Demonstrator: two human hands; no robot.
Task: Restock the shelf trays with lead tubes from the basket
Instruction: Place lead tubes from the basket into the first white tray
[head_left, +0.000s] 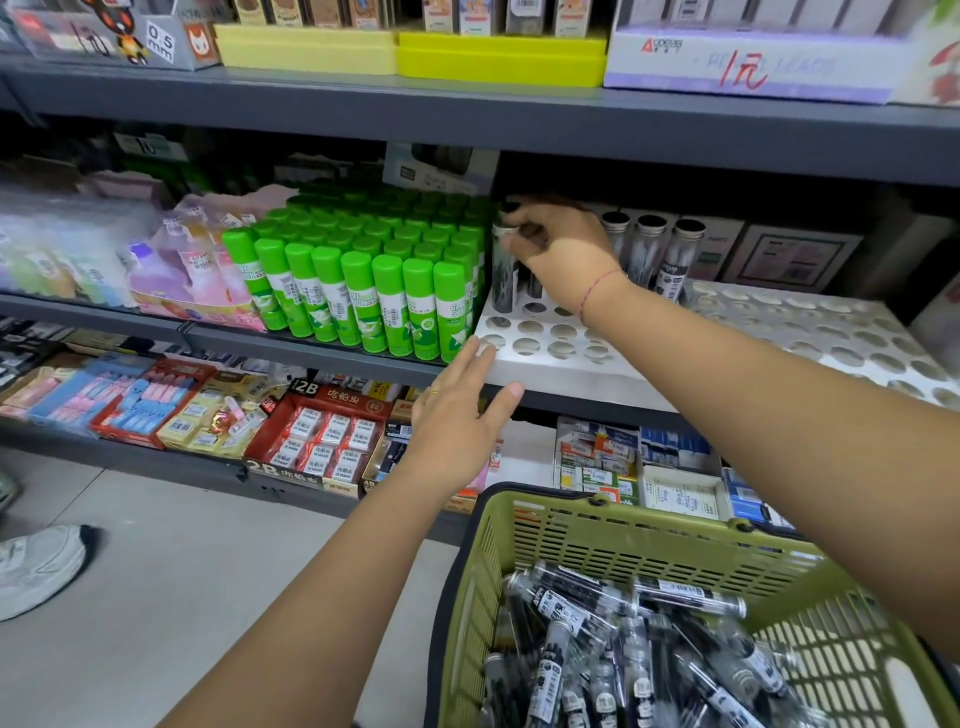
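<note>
Over tray (519, 371), right hand (563, 249) pinching lead tube (503, 275)

The person wears a red thread bracelet (597, 287) and gold ring (434, 393).

Olive-green slotted basket (597, 540), black-and-clear lead tubes (685, 595), bright green glue sticks (358, 301), white holed tray (545, 358).

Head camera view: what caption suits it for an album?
Right hand holds a lead tube in the white tray; left hand touches its front corner; basket below.
</note>
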